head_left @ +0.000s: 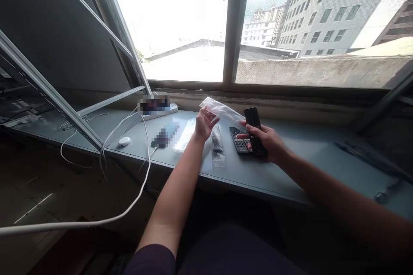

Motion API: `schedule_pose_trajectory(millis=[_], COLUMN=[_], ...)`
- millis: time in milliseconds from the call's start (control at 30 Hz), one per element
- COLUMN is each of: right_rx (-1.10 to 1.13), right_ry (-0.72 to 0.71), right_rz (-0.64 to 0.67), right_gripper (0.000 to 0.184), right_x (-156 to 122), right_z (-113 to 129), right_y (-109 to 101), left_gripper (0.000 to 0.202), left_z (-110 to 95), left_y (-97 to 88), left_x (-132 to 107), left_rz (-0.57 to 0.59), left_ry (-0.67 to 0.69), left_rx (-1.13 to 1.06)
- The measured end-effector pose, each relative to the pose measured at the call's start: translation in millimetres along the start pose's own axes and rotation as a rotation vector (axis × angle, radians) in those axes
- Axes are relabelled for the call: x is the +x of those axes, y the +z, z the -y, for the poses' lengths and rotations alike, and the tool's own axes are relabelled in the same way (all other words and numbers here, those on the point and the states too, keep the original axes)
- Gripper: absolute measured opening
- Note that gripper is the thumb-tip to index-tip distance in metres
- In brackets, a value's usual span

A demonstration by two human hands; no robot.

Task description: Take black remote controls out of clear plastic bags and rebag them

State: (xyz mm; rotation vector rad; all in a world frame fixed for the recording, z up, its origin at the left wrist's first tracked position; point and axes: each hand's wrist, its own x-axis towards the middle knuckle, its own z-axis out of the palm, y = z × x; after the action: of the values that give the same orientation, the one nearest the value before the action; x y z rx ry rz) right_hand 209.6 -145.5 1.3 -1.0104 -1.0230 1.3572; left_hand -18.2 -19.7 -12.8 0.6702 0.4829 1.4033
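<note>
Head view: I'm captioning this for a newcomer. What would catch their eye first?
Over the middle of the desk, the right hand holds a black remote and the left hand holds up a clear bag beside it. Behind, a bright window fills the top; a white cable droops off the desk's front at left.

Black remote tilted up beside raised clear bag.

Your right hand wraps the lower half of the black remote, hiding its buttons, and your thumb covers part of the keypad remote at its 9 o'clock. Whether your left hand pinches the clear bag is too small to tell. Further toward 9 o'clock, blur masks the power strip and a flat device.
</note>
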Motion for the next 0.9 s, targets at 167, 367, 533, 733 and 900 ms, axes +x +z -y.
schedule_pose_trajectory(millis=[167, 367, 533, 733, 900], right_rx=[-0.023, -0.004, 0.12, 0.149, 0.167], right_ry=[-0.038, -0.035, 0.065, 0.133, 0.183], right_rz=[-0.021, -0.007, -0.005, 0.031, 0.134], right_gripper=[0.02, 0.014, 0.013, 0.02, 0.022], right_x=[-1, 0, 0, 0, 0], right_z=[1, 2, 5, 6, 2], right_y=[3, 2, 2, 3, 0], left_gripper=[0.034, 0.049, 0.054, 0.059, 0.061], left_z=[4, -3, -8, -9, -9], left_y=[0.2, -0.5, -2.6, -5.0, -5.6], left_x=[3, 3, -1, -1, -2], left_rz=[0.0, -0.08, -0.021, 0.009, 0.069], left_ry=[0.002, -0.028, 0.023, 0.033, 0.048], left_rx=[0.131, -0.145, -0.225, -0.236, -0.268])
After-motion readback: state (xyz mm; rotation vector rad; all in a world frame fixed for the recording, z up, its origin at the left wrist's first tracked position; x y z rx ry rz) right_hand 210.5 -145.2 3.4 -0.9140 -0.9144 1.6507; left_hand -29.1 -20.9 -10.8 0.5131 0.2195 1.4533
